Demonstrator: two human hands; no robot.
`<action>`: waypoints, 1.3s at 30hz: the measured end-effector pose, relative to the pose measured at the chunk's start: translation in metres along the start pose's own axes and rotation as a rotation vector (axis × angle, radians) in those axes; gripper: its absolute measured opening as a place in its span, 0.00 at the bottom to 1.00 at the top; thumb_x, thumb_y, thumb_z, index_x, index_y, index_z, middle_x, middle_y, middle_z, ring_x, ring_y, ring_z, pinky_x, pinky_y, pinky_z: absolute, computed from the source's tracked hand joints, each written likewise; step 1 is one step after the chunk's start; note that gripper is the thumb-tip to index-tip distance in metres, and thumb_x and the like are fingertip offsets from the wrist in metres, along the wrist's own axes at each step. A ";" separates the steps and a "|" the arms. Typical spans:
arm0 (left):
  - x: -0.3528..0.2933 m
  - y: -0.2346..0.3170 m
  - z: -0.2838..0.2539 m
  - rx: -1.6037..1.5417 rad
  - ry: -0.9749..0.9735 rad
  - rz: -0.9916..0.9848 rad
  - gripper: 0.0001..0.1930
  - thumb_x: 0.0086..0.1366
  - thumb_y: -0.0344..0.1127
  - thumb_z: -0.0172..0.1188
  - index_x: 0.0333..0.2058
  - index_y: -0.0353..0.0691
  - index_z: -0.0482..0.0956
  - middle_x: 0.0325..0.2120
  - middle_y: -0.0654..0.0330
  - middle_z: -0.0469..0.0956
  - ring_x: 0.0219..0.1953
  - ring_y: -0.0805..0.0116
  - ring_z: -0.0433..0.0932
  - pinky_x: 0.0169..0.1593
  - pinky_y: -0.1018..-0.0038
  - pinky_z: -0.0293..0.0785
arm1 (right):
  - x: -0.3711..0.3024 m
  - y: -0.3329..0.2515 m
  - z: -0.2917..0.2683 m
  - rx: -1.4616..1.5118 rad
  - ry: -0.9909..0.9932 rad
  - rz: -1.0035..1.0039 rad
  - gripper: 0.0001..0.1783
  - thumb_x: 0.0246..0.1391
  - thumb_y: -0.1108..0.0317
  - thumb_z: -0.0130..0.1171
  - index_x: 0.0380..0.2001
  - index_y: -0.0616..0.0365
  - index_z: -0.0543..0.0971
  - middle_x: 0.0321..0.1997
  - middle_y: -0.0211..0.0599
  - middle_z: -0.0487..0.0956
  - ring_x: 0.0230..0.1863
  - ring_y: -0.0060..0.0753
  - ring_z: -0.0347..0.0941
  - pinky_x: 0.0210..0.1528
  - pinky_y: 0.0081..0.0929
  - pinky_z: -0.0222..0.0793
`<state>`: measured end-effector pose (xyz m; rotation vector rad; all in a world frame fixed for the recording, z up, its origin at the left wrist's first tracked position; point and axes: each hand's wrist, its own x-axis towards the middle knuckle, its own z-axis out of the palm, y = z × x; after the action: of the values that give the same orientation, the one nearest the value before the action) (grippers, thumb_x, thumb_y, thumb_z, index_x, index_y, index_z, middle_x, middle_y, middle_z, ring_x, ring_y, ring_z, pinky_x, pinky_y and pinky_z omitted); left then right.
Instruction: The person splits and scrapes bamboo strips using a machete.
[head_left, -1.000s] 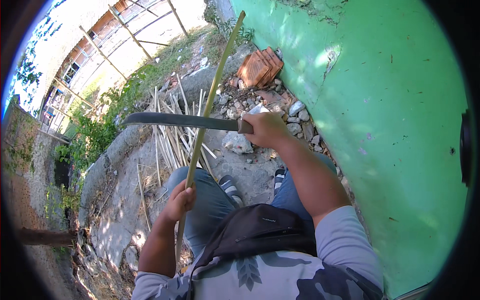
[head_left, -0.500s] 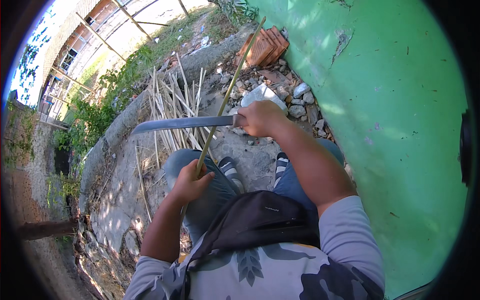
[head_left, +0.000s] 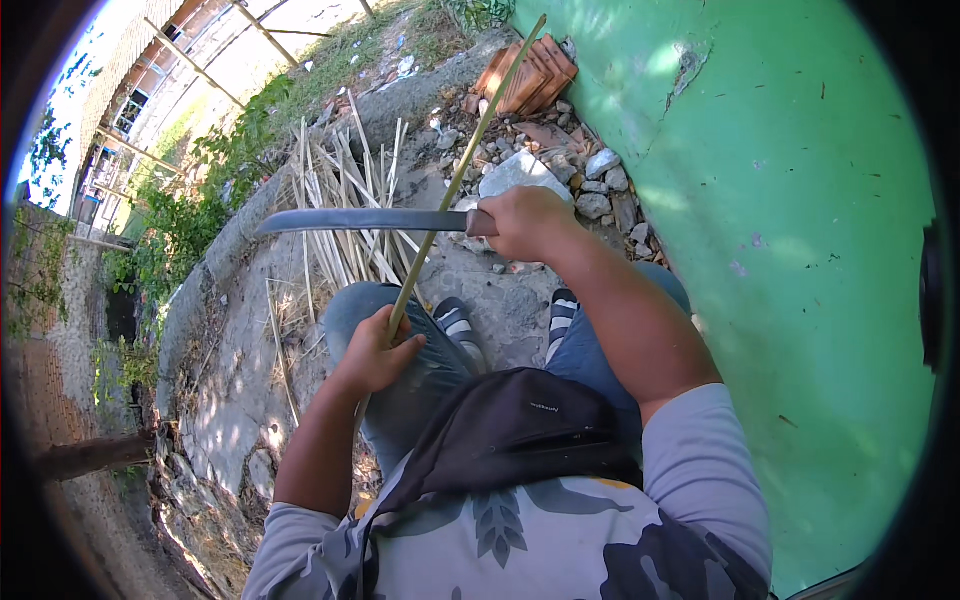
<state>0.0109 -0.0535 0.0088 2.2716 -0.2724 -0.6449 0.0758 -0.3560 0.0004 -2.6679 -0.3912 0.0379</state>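
My left hand (head_left: 375, 352) is closed around a long thin bamboo stick (head_left: 466, 165), which slants up and away toward the green wall. My right hand (head_left: 530, 222) grips the handle of a long machete (head_left: 360, 221). Its blade lies level, points left and crosses the stick just left of my fist. Behind the blade a heap of split bamboo strips (head_left: 340, 200) lies on the ground. My knees in blue jeans and my striped shoes (head_left: 460, 325) show below my hands.
A green painted wall (head_left: 790, 250) fills the right side. Stones and rubble (head_left: 590, 185) and a pile of red roof tiles (head_left: 525, 75) lie at its foot. A concrete kerb (head_left: 215, 270), weeds and a fenced yard are at left.
Both hands and the machete sit a little further right and nearer the wall. The blade still crosses the stick; the stick's tip swung right.
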 end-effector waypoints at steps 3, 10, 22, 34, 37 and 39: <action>-0.001 0.000 0.001 0.022 0.015 0.008 0.16 0.61 0.34 0.71 0.35 0.37 0.70 0.23 0.66 0.69 0.27 0.77 0.65 0.31 0.74 0.67 | 0.008 0.000 0.011 -0.025 -0.025 0.003 0.13 0.54 0.52 0.62 0.33 0.48 0.83 0.31 0.46 0.84 0.37 0.55 0.82 0.42 0.49 0.76; 0.004 -0.003 0.003 -0.006 0.031 -0.014 0.17 0.61 0.36 0.72 0.36 0.36 0.71 0.23 0.65 0.70 0.27 0.76 0.66 0.32 0.74 0.68 | 0.015 0.045 0.012 0.216 0.112 0.217 0.12 0.51 0.59 0.63 0.39 0.45 0.85 0.38 0.42 0.85 0.42 0.51 0.82 0.46 0.45 0.77; 0.005 -0.004 0.008 0.129 0.005 -0.026 0.18 0.61 0.38 0.73 0.37 0.35 0.72 0.23 0.61 0.73 0.27 0.72 0.69 0.33 0.72 0.70 | 0.014 0.059 -0.001 0.264 0.016 0.323 0.16 0.51 0.59 0.62 0.42 0.50 0.85 0.43 0.44 0.85 0.46 0.51 0.82 0.52 0.44 0.76; 0.001 0.004 -0.006 -0.062 -0.023 -0.080 0.21 0.62 0.40 0.73 0.45 0.36 0.73 0.26 0.69 0.70 0.29 0.78 0.68 0.34 0.76 0.68 | 0.007 0.017 0.000 -0.032 -0.158 0.019 0.11 0.52 0.58 0.61 0.38 0.46 0.85 0.40 0.39 0.85 0.44 0.48 0.82 0.48 0.45 0.77; 0.013 -0.010 -0.005 -0.074 -0.040 -0.015 0.21 0.62 0.40 0.73 0.46 0.37 0.73 0.27 0.69 0.70 0.30 0.79 0.68 0.34 0.77 0.68 | 0.015 0.051 0.020 0.126 0.094 0.131 0.10 0.52 0.55 0.63 0.32 0.46 0.84 0.32 0.43 0.84 0.39 0.52 0.81 0.42 0.48 0.76; 0.012 -0.009 -0.010 -0.113 -0.060 -0.052 0.21 0.62 0.39 0.73 0.46 0.37 0.73 0.27 0.69 0.70 0.30 0.79 0.68 0.35 0.78 0.67 | 0.015 0.042 0.017 0.183 0.136 0.162 0.08 0.51 0.58 0.63 0.31 0.47 0.83 0.32 0.42 0.84 0.39 0.51 0.82 0.43 0.47 0.76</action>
<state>0.0266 -0.0462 0.0040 2.1600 -0.2014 -0.7374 0.0997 -0.3815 -0.0323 -2.4968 -0.1216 -0.0553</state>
